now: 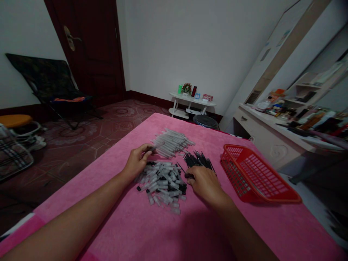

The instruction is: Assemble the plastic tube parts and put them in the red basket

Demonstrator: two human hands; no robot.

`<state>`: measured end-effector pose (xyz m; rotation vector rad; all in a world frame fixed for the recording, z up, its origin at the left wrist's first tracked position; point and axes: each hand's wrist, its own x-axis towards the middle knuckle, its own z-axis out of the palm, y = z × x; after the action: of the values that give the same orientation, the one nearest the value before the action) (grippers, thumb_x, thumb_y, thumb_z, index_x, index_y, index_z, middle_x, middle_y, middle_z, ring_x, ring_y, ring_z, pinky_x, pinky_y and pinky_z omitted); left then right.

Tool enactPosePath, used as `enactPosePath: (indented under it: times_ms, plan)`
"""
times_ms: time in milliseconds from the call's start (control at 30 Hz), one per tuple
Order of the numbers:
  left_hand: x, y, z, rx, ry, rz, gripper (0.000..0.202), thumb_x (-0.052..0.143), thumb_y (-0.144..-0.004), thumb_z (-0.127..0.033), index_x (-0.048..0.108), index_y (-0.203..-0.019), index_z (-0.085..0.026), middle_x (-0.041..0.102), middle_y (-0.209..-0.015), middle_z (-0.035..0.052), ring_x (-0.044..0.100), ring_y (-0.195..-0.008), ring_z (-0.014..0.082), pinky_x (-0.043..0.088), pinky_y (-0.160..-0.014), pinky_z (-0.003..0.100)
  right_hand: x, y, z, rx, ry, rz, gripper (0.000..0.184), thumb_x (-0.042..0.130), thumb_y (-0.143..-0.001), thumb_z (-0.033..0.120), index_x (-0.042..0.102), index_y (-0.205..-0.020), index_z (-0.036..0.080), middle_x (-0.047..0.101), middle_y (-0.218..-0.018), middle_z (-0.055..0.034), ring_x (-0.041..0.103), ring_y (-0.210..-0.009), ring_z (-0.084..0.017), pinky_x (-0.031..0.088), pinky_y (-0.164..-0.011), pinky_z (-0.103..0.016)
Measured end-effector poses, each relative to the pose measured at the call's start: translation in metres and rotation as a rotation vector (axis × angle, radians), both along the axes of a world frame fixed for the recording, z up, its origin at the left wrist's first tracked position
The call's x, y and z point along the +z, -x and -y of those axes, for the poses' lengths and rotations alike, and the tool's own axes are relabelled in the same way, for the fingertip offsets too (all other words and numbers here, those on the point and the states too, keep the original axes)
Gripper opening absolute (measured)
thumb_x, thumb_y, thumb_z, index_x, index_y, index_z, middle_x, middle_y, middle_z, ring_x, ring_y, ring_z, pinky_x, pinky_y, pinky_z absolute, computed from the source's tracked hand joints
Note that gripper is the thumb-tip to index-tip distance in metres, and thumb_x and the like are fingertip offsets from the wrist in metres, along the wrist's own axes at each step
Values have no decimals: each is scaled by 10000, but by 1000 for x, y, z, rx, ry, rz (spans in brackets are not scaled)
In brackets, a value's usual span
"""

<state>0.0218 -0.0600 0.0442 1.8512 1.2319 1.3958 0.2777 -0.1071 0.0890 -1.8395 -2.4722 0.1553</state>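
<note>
1. Reference your cap pile [164, 181], on the pink cloth [130, 228].
2. Left hand [139, 159], at its far-left side: your fingers pinch a slim grey tube [157, 146], pointing toward the tube pile [174, 141] beyond the caps.
3. Right hand [203, 179], right of it: your fingertips appear to pinch a thin dark rod [181, 168], beside the rod pile [199, 159].
4. Grouping by kind presumably shortens each reach.
5. Cloth extends nearside; the edge runs left; the red basket [236, 174] limits rightward movement.
</note>
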Motion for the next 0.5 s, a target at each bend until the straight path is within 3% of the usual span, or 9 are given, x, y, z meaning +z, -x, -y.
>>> enactPosePath:
  times_ms: [167, 300, 367, 500]
  plan:
    - [-8, 2, -2, -43, -62, -103, 185, 470, -858, -189, 625, -955, -164, 691, -872, 50, 650, -837, 170, 492, -795, 296, -10, 0, -1, 13, -30, 10, 148, 632, -752, 184, 724, -852, 242, 731, -878, -55, 666, -857, -228, 321, -623, -272]
    - [-17, 4, -5, -19, -178, -307, 193, 489, -862, -183, 632, -992, -178, 696, -911, 62, 634, -856, 182, 475, -779, 301, -12, 0, -1, -6, -56, -55, 77, 640, -729, 163, 683, -788, 186, 716, -838, -76, 657, -787, -224, 311, -594, -270]
    - [-19, 4, -5, -10, -234, -384, 203, 486, -865, -172, 638, -1001, -181, 696, -926, 67, 626, -871, 188, 466, -785, 309, -12, 1, -3, -39, -76, -213, 41, 633, -735, 171, 657, -767, 174, 701, -790, -68, 642, -745, -206, 329, -590, -263]
    - [-18, 2, -4, -15, -305, -450, 216, 489, -861, -150, 648, -1005, -183, 700, -921, 67, 629, -872, 187, 460, -794, 309, -12, 9, -6, -87, -47, -785, 118, 573, -773, 216, 636, -860, 167, 646, -708, -25, 590, -608, -148, 385, -532, -233]
